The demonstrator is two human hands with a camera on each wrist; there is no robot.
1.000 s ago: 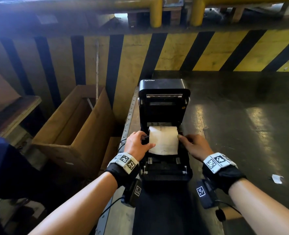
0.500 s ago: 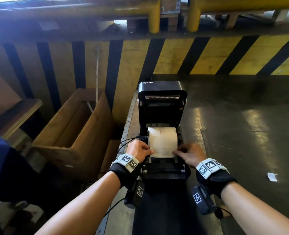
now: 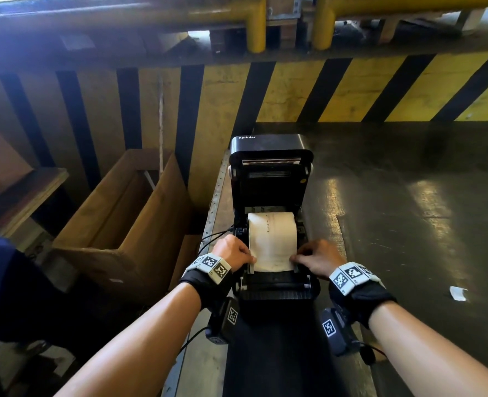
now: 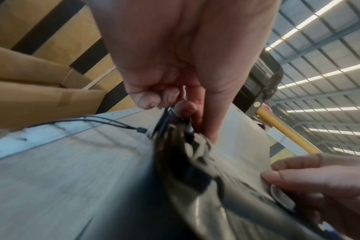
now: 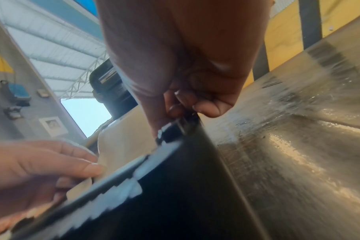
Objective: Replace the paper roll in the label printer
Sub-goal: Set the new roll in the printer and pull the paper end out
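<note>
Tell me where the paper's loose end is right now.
Head view: the paper's loose end lies over the printer front, between the left hand and right hand.

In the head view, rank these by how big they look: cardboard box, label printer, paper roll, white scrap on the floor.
1. cardboard box
2. label printer
3. paper roll
4. white scrap

The order is clear, though the wide-angle lens distorts true sizes.

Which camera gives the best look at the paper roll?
The head view: the whole paper roll sits in the open printer. Both wrist views catch only its pulled-out sheet, close and blurred, behind each hand.
</note>
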